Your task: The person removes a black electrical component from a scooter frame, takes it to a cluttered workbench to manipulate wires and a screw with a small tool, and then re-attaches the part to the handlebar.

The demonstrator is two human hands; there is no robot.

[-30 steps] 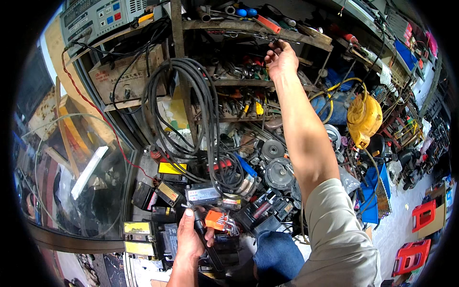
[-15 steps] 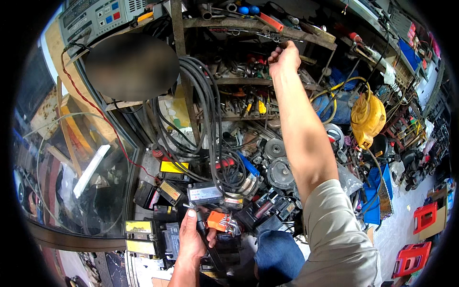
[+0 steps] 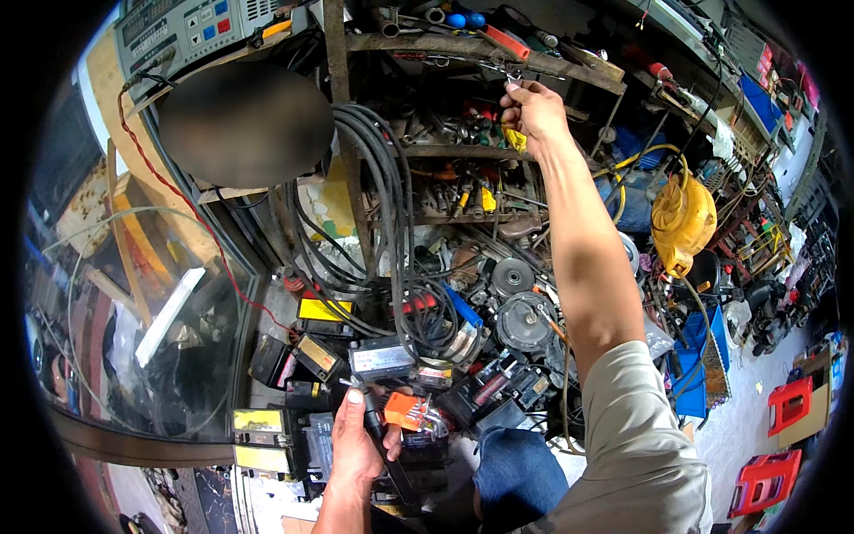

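Observation:
Low in the middle, my left hand (image 3: 358, 436) is wrapped round a long black-handled tool (image 3: 381, 438) with a metal tip, its working end not clear. An orange holder with several metal hex keys (image 3: 406, 411) rests at the same hand's fingers. My right hand (image 3: 536, 114) is raised to the top shelf (image 3: 463, 42), fingers bent in a pinch just below its edge. At the fingertips shows a small metal end, and a yellow piece (image 3: 515, 138) hangs out under the palm; whether they are one tool I cannot tell.
Motorcycle-type batteries (image 3: 381, 358) crowd the floor beside round metal motor parts (image 3: 523, 322). Thick black cables (image 3: 382, 178) hang from the shelf post. A yellow reel (image 3: 683, 218) hangs at the right above a blue crate (image 3: 703, 356). A glass-panelled frame (image 3: 240, 356) stands left.
My right hand has turned and shifted slightly; a yellow piece and a metal end now show at it. The right forearm has swung a little right. My left hand stays put.

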